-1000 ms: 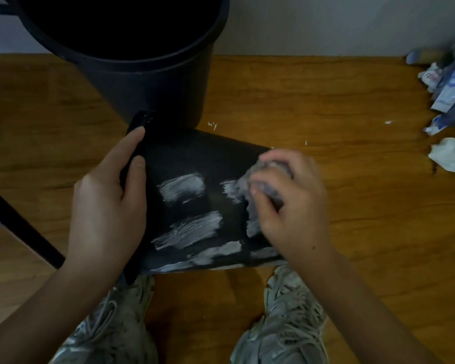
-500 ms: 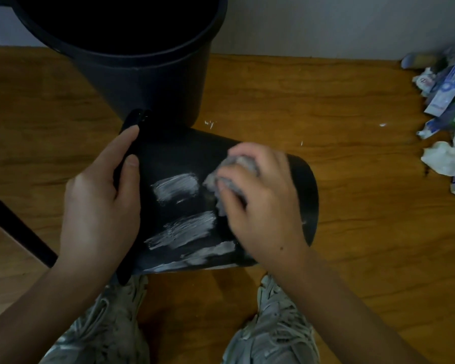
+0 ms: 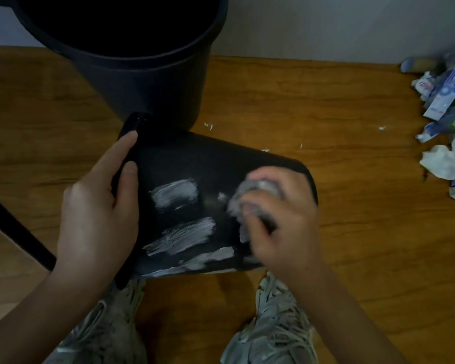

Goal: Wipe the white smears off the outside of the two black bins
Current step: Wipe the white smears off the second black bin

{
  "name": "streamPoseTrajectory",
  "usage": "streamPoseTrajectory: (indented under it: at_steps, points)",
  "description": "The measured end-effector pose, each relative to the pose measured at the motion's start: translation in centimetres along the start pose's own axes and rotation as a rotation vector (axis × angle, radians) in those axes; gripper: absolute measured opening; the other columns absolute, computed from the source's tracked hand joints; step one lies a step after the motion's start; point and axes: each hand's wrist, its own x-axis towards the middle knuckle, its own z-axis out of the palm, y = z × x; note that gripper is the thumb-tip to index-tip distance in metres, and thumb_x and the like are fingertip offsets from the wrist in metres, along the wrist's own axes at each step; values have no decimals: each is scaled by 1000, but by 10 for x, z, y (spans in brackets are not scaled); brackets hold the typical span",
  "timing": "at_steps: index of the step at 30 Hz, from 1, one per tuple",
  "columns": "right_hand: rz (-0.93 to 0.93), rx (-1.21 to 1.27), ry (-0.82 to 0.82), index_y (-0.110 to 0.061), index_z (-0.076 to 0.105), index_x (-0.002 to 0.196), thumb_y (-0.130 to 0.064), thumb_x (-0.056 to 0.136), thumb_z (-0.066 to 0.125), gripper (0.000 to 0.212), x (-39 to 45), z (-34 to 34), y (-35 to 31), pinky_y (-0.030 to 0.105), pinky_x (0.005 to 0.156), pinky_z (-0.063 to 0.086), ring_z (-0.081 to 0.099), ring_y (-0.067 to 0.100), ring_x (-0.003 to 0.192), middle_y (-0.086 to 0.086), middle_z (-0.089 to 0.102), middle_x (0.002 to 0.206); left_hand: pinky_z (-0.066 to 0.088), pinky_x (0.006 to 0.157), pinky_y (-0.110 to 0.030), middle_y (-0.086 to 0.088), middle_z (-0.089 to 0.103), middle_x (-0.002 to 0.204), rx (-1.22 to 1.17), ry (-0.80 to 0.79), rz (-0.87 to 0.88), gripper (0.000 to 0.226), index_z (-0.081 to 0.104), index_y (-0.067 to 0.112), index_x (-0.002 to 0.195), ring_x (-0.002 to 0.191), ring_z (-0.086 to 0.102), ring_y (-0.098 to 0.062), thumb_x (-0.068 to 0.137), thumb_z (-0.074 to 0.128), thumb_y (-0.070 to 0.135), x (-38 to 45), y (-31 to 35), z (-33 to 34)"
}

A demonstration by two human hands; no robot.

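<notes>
A small black bin [image 3: 195,158] lies on its side on the wooden floor, its rim to the left. White smears [image 3: 175,193] streak its upper side in several bands. My left hand [image 3: 97,214] grips the rim and holds the bin still. My right hand [image 3: 281,224] presses a crumpled grey cloth [image 3: 247,198] against the bin near its base end; the hand is blurred. A larger black bin [image 3: 147,82] stands upright just behind, touching the small one.
A heap of crumpled tissue and packaging [image 3: 447,122] lies at the right by the wall. A dark bar [image 3: 16,232] slants across the floor at the left. My two pale shoes [image 3: 271,332] are below the bin. White flecks [image 3: 209,124] dot the floor.
My right hand slid the cloth left across the bin, then back right toward the base. The smear nearest the cloth has shrunk to a small spot. My left hand has stayed on the rim.
</notes>
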Motion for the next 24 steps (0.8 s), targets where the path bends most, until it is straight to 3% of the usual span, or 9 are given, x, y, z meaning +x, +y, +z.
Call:
streamPoseTrajectory:
  at_steps: [4,9,15,21,24]
  points:
    - [169,-73,61,-10,69,87,-15,82,59,12,19,-1,5,8,89,30,53,26,104,8,58,110,41,59,-2,46,50,70,6,8,-2,38,48,30,138,61,50,16,101,40,25,5,2,2]
    - [-106,14,-93,-8,72,89,-12,85,63,11,9,13,-23,23,88,40,49,24,110,11,60,115,40,60,-1,48,50,72,2,3,-5,38,47,30,138,63,49,19,102,41,23,1,1,1]
    - [86,-59,59,-6,71,85,-5,80,65,8,10,-2,8,13,88,33,54,30,103,13,60,110,44,58,-7,45,53,71,-5,5,1,37,48,30,138,62,52,12,102,41,24,7,3,2]
    - [-129,10,-75,-7,72,88,-9,84,65,9,6,11,-13,23,88,40,50,24,109,12,60,115,38,60,1,47,50,70,-2,-4,1,37,48,28,139,62,48,19,102,41,22,1,1,0]
    - [-16,-35,25,-6,70,85,-11,81,62,11,-5,-7,16,15,92,34,52,25,105,12,60,111,40,61,-1,46,50,70,-13,0,-4,38,48,29,138,63,49,17,102,41,22,3,1,0]
